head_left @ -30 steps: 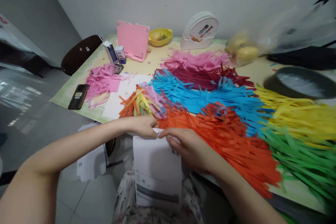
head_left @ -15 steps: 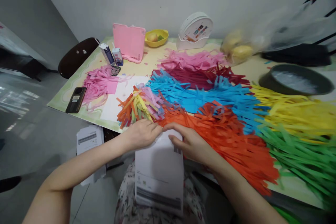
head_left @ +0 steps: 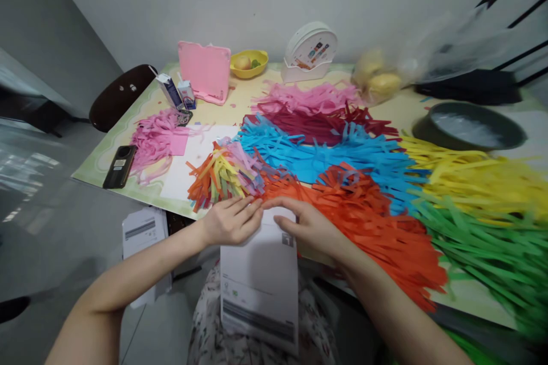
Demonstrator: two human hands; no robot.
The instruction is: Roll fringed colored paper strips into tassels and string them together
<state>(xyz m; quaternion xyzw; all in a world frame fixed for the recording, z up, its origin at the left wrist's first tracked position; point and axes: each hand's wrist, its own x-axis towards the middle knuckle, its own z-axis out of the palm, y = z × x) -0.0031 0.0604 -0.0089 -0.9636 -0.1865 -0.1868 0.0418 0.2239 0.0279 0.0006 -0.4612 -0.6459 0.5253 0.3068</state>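
A white printed paper pack (head_left: 259, 285), with a dark striped band near its lower end, rests on my lap against the table edge. My left hand (head_left: 233, 219) lies flat across its upper left corner, fingers stretched out. At the upper right, my right hand (head_left: 303, 225) grips the top edge, its thumb on the front face and its index finger along the edge. Just beyond my fingers is a multicoloured bunch of paper strips (head_left: 222, 174). Orange fringed strips (head_left: 359, 222) spread beside my right hand.
Blue (head_left: 325, 154), yellow (head_left: 475, 182) and green fringe (head_left: 475, 251) cover the right side. A phone (head_left: 120, 166) lies near the left edge, by pink strips (head_left: 152, 140). Behind stand a pink tablet case (head_left: 204, 71), a yellow bowl (head_left: 248, 73) and a dark basin (head_left: 471, 126).
My left hand's fingers, curled in a pinch at the pack's top edge before, are now straightened and flat on it. My right hand stays at the edge. The view has shifted slightly.
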